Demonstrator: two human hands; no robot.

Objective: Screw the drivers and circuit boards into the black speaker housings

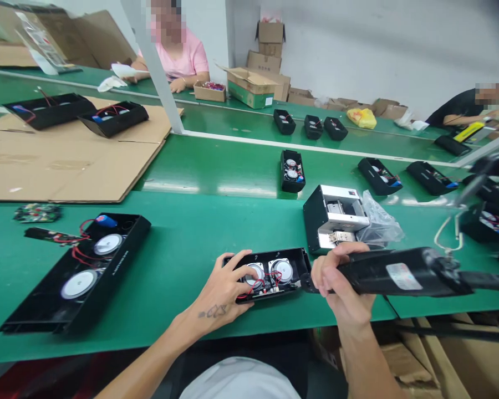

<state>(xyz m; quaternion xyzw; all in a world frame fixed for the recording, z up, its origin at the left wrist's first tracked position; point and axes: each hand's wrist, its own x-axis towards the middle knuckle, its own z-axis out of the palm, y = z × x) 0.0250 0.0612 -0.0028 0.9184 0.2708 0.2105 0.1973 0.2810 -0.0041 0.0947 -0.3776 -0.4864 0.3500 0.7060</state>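
Note:
A black speaker box (274, 296) lies open side up on the green bench in front of me. Two round speaker drivers (281, 271) with red wires sit inside it. My left hand (228, 285) grips the box's left end, thumb at the near wall and fingers reaching over and into it. In my right hand (345, 285) is a black electric screwdriver (395, 271), held nearly level, its cable running off to the right. The screwdriver's front end is at the box's right end; whether it touches a screw I cannot tell.
A larger open speaker box (83, 266) lies left, beside circuit boards (37, 213). Behind my right hand stands a white-and-black machine (335, 219) with a plastic bag (380, 219). More boxes (292, 170) lie on the green line beyond. Cardboard (79, 155) covers the left; two people sit opposite.

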